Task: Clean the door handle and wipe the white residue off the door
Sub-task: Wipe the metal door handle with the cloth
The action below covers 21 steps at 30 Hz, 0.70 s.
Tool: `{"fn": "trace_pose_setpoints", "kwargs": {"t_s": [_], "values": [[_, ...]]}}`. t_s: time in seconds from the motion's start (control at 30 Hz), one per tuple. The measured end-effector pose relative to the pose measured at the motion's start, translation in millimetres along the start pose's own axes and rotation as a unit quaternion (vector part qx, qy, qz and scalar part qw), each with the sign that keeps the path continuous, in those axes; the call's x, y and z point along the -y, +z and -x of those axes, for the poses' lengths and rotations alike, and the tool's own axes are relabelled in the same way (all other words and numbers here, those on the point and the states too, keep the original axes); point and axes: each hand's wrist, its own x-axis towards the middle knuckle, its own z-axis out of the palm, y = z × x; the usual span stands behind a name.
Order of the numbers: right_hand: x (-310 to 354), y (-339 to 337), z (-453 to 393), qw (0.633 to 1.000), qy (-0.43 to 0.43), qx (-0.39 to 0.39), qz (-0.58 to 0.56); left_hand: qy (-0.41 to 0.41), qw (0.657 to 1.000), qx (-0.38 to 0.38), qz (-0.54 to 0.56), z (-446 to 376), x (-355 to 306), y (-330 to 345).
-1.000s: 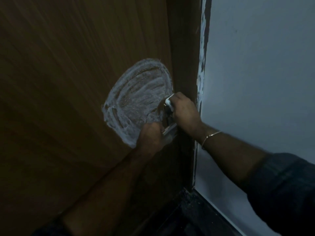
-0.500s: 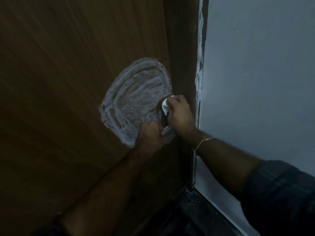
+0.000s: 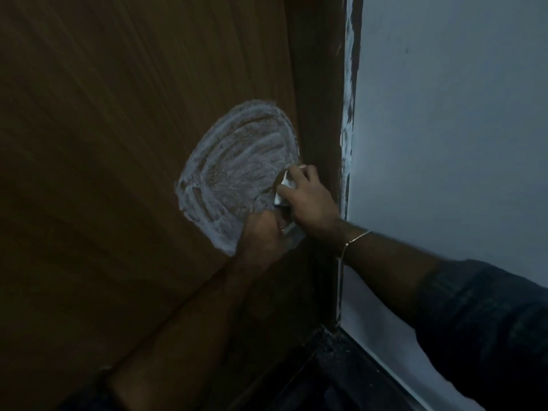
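A dim, downward view shows a brown wooden door (image 3: 118, 143) filling the left and centre of the frame, with a pale grey-white wall (image 3: 444, 129) taking up the right side. Between them runs a dark door frame (image 3: 320, 99), its right edge smeared with ragged white paint from the top of the frame downward. Near the centre, on the door, sits a large oval patch of white residue (image 3: 234, 170), streaked in curved strokes, its right edge reaching almost to the door's edge. At the lower right rim of that patch, the door handle (image 3: 289, 228) shows only as a small glint of metal between the two hands. The left hand (image 3: 262, 235) comes up from the bottom centre and has its fingers curled around the handle. The right hand (image 3: 311, 200), reaching in from the lower right in a dark sleeve (image 3: 480, 321) with a thin bracelet (image 3: 354, 240) on the wrist, grips a small white cloth (image 3: 283, 189) and holds it against the door just above the handle. The broad upper left of the door is bare wood. A dark floor (image 3: 326, 381) lies at the bottom right.
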Motion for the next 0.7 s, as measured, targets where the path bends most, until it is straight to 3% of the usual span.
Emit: {"fn": "trace_pose_setpoints", "kwargs": {"t_s": [0.17,0.3,0.5,0.6,0.7], "values": [[7.8,17.2,0.3,0.979,0.121,-0.090,-0.134,-0.019,1.000,-0.012,-0.002,-0.3,0.6,2.6],[14.9,27.2,8.4,0.925,0.230,-0.196,-0.232,-0.028,1.000,-0.007,-0.012,-1.0,2.0,2.7],[18.7,17.4,11.6,0.828,0.376,-0.237,-0.342,-0.032,0.999,-0.020,0.012,-2.4,1.7,2.6],[23.4,11.4,2.7,0.824,0.406,-0.197,-0.342,-0.033,0.999,-0.015,0.011,-4.0,0.6,2.5],[30.2,1.1,-8.8,0.844,0.403,-0.184,-0.301,-0.018,1.000,-0.013,-0.003,-3.1,1.8,3.0]]}}
